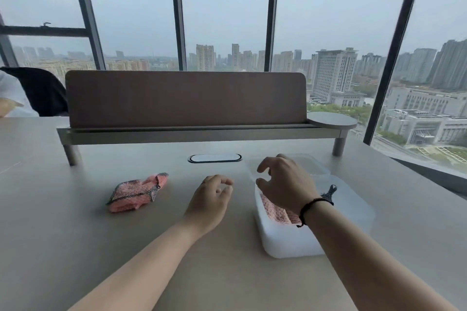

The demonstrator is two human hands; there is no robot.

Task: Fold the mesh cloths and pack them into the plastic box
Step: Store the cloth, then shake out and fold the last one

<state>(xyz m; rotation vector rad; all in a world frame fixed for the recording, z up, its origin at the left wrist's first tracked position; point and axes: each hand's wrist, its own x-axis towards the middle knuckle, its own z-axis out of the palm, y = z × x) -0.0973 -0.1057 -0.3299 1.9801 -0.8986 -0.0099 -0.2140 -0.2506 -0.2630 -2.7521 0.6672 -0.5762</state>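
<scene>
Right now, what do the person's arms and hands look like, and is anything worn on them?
Both forearms are bare, with no sleeves in view. The left hand wears no ring, watch or glove that shows. Behind the right hand, the wrist carries a thin black cord bracelet with a small dark tassel hanging from it. No glove is on either hand.

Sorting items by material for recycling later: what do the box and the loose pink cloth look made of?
The box looks like frosted, translucent white plastic: the packed pink cloth shows dimly through its wall. The loose pink cloth seems a soft open-weave mesh fabric with dark stitched edging, crumpled on the table.
</scene>
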